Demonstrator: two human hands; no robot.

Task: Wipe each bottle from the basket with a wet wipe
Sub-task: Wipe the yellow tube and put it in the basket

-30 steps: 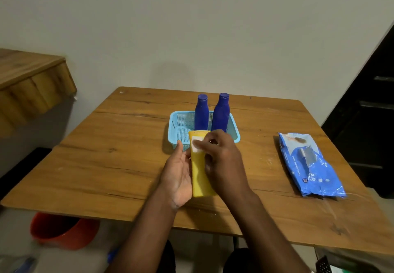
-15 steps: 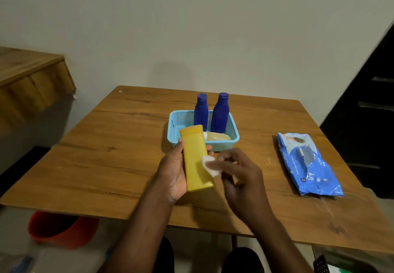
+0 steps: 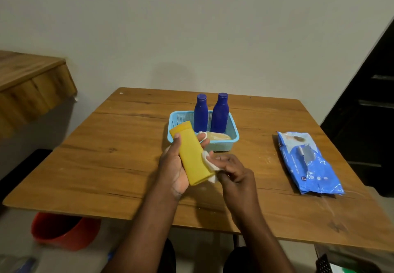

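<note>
Left hand (image 3: 173, 167) has a grip around the yellow bottle (image 3: 191, 153); right hand (image 3: 236, 173) pinches the wet wipe (image 3: 210, 163) against its side.

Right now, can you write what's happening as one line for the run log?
step: wiping yellow bottle | left hand: holds bottle | right hand: presses wet wipe on its side | basket: two blue bottles upright
</note>
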